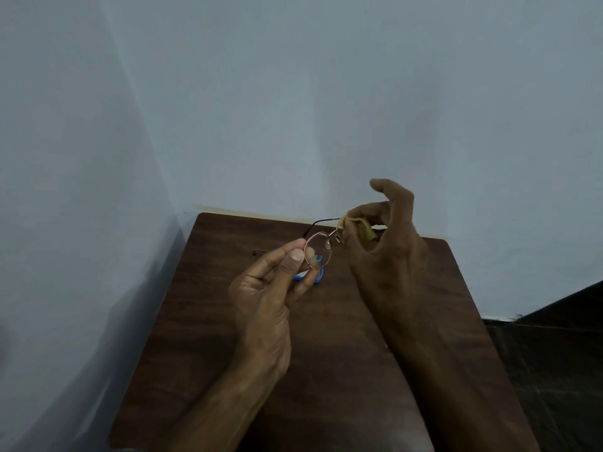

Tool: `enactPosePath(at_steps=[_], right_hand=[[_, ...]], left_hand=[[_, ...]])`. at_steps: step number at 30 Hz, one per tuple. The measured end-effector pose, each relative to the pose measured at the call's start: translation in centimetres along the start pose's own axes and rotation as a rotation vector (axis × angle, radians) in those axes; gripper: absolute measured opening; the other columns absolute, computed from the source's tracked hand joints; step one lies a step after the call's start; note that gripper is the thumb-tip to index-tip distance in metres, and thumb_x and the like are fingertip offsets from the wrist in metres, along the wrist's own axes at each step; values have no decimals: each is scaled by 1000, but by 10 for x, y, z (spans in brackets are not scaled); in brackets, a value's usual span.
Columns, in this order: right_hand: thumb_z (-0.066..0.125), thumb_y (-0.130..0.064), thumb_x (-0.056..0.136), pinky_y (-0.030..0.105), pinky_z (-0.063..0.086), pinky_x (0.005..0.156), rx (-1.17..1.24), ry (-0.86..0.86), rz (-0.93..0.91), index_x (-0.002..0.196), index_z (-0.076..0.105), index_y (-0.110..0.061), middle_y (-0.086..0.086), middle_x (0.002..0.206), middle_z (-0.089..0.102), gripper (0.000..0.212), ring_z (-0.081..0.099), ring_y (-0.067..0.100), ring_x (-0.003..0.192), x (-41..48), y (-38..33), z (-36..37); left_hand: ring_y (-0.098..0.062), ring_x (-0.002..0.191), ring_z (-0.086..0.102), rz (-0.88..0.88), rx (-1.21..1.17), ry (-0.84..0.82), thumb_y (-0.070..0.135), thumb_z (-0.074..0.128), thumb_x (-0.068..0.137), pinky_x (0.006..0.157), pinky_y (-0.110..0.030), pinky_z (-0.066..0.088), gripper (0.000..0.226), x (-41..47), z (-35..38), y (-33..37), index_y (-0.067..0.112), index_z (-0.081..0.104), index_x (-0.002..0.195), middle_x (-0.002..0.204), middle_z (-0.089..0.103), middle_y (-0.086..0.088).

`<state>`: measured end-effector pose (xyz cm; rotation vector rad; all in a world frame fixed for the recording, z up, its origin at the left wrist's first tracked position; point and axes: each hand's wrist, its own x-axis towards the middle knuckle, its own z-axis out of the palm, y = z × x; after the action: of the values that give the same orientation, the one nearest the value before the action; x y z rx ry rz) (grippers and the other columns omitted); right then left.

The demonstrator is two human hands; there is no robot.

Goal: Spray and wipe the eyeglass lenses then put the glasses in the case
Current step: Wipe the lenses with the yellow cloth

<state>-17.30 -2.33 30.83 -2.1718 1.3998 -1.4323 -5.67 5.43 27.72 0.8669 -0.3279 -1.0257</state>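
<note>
Both forearms low in frame: our left hand (277, 272) pinches the glasses (318, 249) by one lens rim above the table (228, 321), right hand (385, 236) pinches a yellow cloth (363, 228) onto the other lens; thin wire frame looks light, bendy, so rim grips only, gentle pressure.

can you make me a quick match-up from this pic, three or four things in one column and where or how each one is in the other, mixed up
Things:
1. glasses
2. yellow cloth
3. blue object
4. table

States:
A. lying on the table under the hands
B. dark wood, against the wall
C. pinched by the lens rim in the left hand
D. pressed by the right hand on the far lens

Pairs: 1-C, 2-D, 3-A, 4-B
</note>
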Motion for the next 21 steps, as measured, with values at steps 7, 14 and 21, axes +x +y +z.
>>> enactPosePath(at_steps=[7, 14, 21], right_hand=[[77, -9, 88, 42, 59, 74, -32, 32, 43, 134, 38, -31, -9, 93, 70, 65, 68, 14, 83, 8, 7, 1], [76, -11, 89, 38, 60, 73, 28, 13, 129, 136, 40, -28, -11, 93, 72, 62, 70, 8, 80, 8, 10, 0], [79, -12, 87, 36, 61, 73, 26, -19, 137, 137, 41, -27, -10, 93, 71, 64, 70, 8, 82, 0, 13, 3]], left_hand=[[-22, 96, 78, 0, 9, 4, 17, 75, 76, 75, -29, 65, 27, 2, -2, 2, 10, 81, 101, 100, 80, -13], [-22, 97, 78, -8, 5, 31, 17, 75, 76, 74, -30, 65, 31, 5, -4, 4, 8, 80, 105, 105, 80, -15], [-23, 96, 77, -14, -26, 36, 17, 75, 79, 75, -29, 64, 30, 8, -4, 2, 5, 79, 107, 105, 78, -17]])
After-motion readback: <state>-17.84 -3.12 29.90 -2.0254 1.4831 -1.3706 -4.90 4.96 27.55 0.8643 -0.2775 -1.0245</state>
